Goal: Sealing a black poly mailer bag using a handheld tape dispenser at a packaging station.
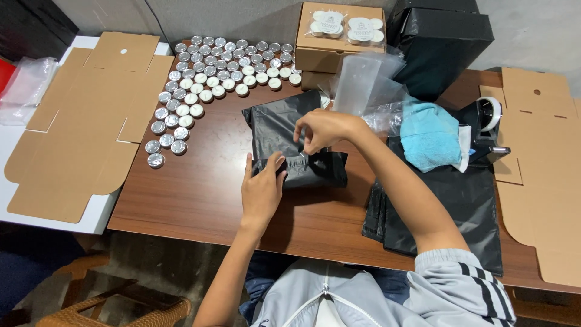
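A black plastic mailer bag [284,130] lies on the brown wooden table [193,194] in front of me, its near end folded over. My left hand [261,189] presses down on the folded edge at the bag's left. My right hand [322,129] pinches the fold's flap from above, near the middle of the bag. Whatever is inside the bag is hidden.
Several small silver tins [209,75] cover the table's far left. A brown box [339,36] with packed tins stands behind, beside a black box [445,48]. Clear bags [366,85], a blue cloth [431,134], a tape dispenser [487,124], stacked black mailers [448,206] and flat cardboard [85,121] surround me.
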